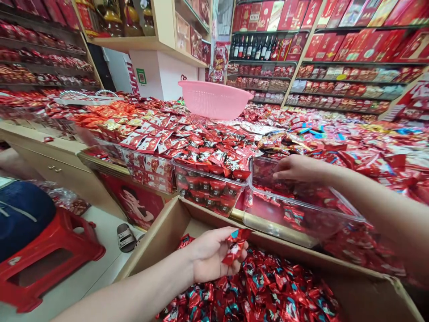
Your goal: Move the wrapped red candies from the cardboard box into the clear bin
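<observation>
My left hand (214, 255) is palm up over an open cardboard box (362, 286), its fingers curled round red-wrapped candies (235, 246). Many red candies with blue patches (268, 286) lie in that box. Beyond the box's far edge, my right hand (295, 169) reaches over a clear plastic bin (281, 201). Its fingers point left and are bent together; whether anything is between them cannot be made out. A few red packets lie low in that bin. To its left, a clear bin (211, 190) is heaped with red and dark packets.
A pink basket (216, 100) rests on the candy heaps behind the bins. At the left, a person in dark blue sits on a red stool (50, 255); grey slippers (126, 238) lie on the floor. Shelves (301, 65) with red boxes and bottles line the back.
</observation>
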{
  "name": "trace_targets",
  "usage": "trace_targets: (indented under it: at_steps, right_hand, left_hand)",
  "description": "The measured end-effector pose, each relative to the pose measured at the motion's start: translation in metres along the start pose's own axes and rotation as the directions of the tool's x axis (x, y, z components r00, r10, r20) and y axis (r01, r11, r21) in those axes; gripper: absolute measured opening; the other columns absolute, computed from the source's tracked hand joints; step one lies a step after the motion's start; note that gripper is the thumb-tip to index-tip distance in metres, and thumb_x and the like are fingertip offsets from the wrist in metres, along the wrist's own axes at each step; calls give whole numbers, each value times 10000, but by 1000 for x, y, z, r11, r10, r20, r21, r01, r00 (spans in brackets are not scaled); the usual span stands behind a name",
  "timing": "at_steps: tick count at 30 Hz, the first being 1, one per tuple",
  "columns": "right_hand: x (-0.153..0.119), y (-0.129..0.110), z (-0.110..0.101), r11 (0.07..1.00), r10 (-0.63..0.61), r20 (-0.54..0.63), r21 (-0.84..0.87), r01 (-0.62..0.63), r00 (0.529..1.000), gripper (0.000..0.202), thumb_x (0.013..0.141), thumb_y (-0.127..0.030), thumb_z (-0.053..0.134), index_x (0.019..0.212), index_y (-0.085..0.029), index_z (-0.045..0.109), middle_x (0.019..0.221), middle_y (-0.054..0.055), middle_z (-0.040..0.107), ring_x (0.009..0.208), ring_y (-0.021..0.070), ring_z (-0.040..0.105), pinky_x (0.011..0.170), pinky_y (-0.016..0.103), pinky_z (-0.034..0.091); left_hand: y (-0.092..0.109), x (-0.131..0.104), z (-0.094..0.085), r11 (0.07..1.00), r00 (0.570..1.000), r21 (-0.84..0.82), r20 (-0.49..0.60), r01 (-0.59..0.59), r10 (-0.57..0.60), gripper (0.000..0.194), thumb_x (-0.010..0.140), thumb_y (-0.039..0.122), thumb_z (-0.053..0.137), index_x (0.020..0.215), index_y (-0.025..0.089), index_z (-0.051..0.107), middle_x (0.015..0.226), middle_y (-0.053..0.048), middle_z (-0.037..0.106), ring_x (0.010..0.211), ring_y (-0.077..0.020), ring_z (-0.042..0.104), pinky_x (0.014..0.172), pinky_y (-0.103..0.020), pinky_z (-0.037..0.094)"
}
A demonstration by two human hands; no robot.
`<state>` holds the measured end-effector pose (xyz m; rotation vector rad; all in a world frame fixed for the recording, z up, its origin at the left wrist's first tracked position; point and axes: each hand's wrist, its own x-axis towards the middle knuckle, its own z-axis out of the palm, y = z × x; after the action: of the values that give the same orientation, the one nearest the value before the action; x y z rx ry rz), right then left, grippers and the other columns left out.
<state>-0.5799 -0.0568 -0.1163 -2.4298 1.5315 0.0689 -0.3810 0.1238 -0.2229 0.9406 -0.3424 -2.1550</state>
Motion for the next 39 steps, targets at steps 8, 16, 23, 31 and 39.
trace_targets:
  at_steps: [8, 16, 23, 31, 39]
  right_hand:
    - [-141, -65, 95, 775, -393, -338, 380, 505, 856, 254, 697, -378, 642, 929, -292, 584, 841, 5, 625, 719, 145, 576, 622, 239, 478]
    - [-144, -50, 174, 436, 89, -192, 890, 135, 977, 232, 736, -463, 563, 742, -231, 568, 583, -15, 562, 499, 122, 506, 462, 239, 423]
    - [-154, -60, 168, 247, 130, -187, 957, 151, 974, 241, 724, -411, 606, 866, -221, 562, 795, 28, 619, 590, 130, 575, 475, 245, 482]
    - [-162, -56, 169, 792, -173, -732, 295, 535, 659, 222, 735, -163, 601, 940, -236, 558, 1007, 76, 570, 957, 191, 546, 799, 317, 486]
    - [-169, -66, 154, 742, -106, -542, 515, 429, 834, 99, 806, -189, 501, 708, -199, 496, 761, 17, 594, 724, 128, 575, 647, 227, 489]
  left_hand:
    - [-22, 2, 7, 966, 995, 246, -75, 79, -62, 228, 687, 338, 649, 752, 189, 489, 579, 40, 508, 392, -32, 438, 361, -112, 190]
    - [-40, 5, 10, 872, 984, 457, 89, -178, 154, 469, 692, 584, 566, 947, 198, 487, 692, 27, 536, 398, -13, 388, 349, -142, 158]
    - [-35, 1, 18, 823, 943, 466, 102, -326, 316, 302, 734, 430, 608, 828, 171, 485, 671, 33, 547, 413, -7, 366, 378, -137, 197]
    - [-37, 0, 18, 800, 929, 475, 131, -366, 347, 348, 749, 367, 620, 1043, 202, 533, 663, 56, 486, 438, -7, 379, 397, -140, 250]
    - [-37, -1, 14, 718, 882, 521, 186, -462, 433, 330, 694, 278, 681, 984, 165, 572, 838, -8, 576, 649, -63, 517, 570, -166, 424]
